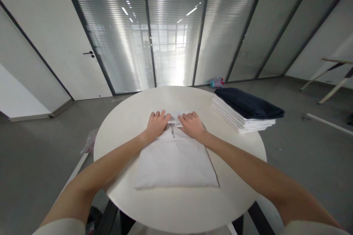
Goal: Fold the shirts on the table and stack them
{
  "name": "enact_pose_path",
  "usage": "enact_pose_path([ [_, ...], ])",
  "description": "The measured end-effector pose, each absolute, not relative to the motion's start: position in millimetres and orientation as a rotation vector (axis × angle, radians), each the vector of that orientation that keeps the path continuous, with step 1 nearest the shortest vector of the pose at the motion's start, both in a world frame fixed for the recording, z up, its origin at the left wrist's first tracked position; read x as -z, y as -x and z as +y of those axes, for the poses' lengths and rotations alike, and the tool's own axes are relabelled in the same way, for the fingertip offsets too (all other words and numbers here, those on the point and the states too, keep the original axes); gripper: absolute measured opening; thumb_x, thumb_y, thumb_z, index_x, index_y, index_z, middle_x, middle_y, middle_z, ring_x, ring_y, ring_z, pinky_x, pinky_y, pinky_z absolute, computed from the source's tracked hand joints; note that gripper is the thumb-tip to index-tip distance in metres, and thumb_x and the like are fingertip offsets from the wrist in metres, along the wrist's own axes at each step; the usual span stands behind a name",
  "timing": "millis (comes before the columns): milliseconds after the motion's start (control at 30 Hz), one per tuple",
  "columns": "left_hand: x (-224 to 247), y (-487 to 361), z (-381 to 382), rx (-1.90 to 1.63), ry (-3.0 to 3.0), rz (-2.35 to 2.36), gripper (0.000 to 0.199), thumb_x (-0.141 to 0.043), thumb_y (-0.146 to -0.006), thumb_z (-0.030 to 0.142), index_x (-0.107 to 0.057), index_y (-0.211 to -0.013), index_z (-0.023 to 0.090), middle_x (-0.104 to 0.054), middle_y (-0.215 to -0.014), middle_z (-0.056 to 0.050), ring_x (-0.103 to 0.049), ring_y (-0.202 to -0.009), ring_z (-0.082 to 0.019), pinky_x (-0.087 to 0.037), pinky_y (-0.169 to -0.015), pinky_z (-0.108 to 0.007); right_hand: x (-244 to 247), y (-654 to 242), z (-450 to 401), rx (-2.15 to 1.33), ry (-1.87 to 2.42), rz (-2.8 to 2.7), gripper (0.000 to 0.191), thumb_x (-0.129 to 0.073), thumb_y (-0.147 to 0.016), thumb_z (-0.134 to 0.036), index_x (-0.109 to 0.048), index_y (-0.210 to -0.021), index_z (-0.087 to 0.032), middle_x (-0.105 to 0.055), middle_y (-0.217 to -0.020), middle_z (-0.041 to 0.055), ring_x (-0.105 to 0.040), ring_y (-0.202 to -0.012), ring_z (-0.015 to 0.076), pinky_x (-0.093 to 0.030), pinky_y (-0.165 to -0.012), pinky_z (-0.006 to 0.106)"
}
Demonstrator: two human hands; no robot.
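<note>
A white shirt [176, 163] lies folded into a near rectangle on the round white table [121, 117], its collar end away from me. My left hand [158, 123] is at the left side of the collar, fingers bent over the far edge and thumb pointing inward. At the collar's right side, my right hand [191, 124] grips the cloth in much the same way. Between the two hands, the collar [173, 120] and the short front opening below it show. Parts of the collar are hidden under my fingers.
To the right on the table stands a stack of folded white cloths [234, 117] with a dark navy folded garment [248, 103] on top. A blue and pink object [217, 83] sits on the floor by the glass wall. A clear plastic bag [90, 141] lies left of the table.
</note>
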State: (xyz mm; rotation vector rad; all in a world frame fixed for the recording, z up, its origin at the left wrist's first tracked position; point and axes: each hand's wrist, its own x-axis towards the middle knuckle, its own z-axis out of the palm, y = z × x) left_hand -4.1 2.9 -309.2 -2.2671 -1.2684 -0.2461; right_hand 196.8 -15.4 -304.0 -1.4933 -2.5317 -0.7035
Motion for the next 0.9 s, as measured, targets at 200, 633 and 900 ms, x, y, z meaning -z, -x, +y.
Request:
enact_pose_path([
  [200,301,5,0,0.338,2.268,-1.292,0.036,-0.061,-0.09,0.037,-0.058,-0.121,0.018,-0.059,-0.118,-0.013,-0.055,-0.103,-0.032,-0.039,-0.082,-0.045,303,-200,-13,0.713,1.452,-2.535,0.031,-0.065,-0.091,-0.041,-0.06,-0.11,-0.017,-0.069,-0.1,0.0112,-0.063,-0.094,0.0284,-0.031,-0.085,0.039],
  [633,305,-11,-28,0.257,2.409,-1.257,0.025,-0.051,-0.097,0.023,-0.057,-0.12,0.02,-0.058,-0.119,-0.014,-0.052,-0.108,-0.031,-0.04,-0.084,-0.045,296,-205,-11,0.6,1.346,-2.794,0.026,-0.065,-0.09,-0.036,-0.067,-0.106,-0.016,-0.072,-0.099,0.0115,-0.066,-0.097,0.0273,-0.035,-0.087,0.038],
  [900,301,-6,-18,0.228,2.555,-1.182,0.027,-0.059,-0.094,0.023,-0.056,-0.12,0.02,-0.057,-0.12,-0.012,-0.055,-0.108,-0.029,-0.045,-0.085,-0.039,289,-206,-14,0.551,1.207,-2.912,0.026,-0.061,-0.094,-0.039,-0.069,-0.103,-0.015,-0.072,-0.094,0.0112,-0.066,-0.094,0.0246,-0.037,-0.086,0.035],
])
